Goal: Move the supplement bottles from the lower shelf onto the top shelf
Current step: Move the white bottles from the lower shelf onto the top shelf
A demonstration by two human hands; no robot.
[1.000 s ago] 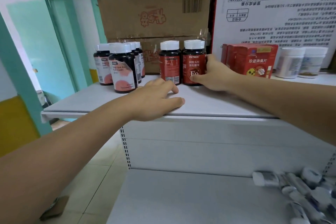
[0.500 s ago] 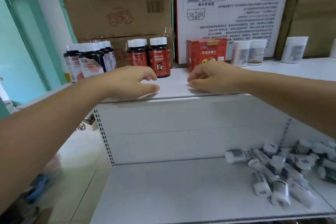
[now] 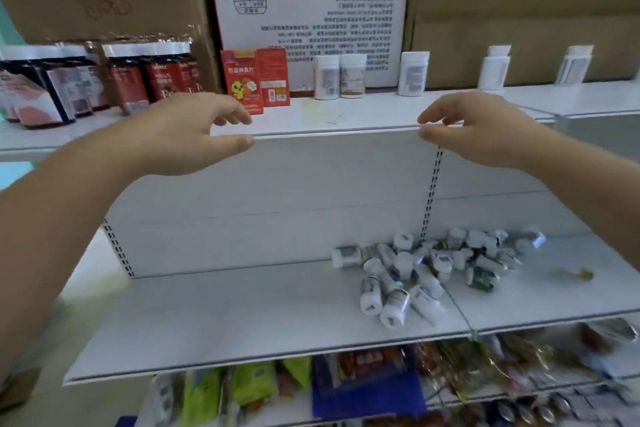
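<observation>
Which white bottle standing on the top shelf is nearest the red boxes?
The leftmost white bottle, just right of the red boxes; the others stand further right.

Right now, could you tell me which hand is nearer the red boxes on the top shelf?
Left. The left hand hovers just in front of the red boxes; the right hand is well off to their right, by the shelf edge.

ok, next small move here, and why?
Probably lower the right hand to the pile of white bottles on the lower shelf and grip one: it and the left hand hold nothing, and the pile lies toward the right.
</observation>
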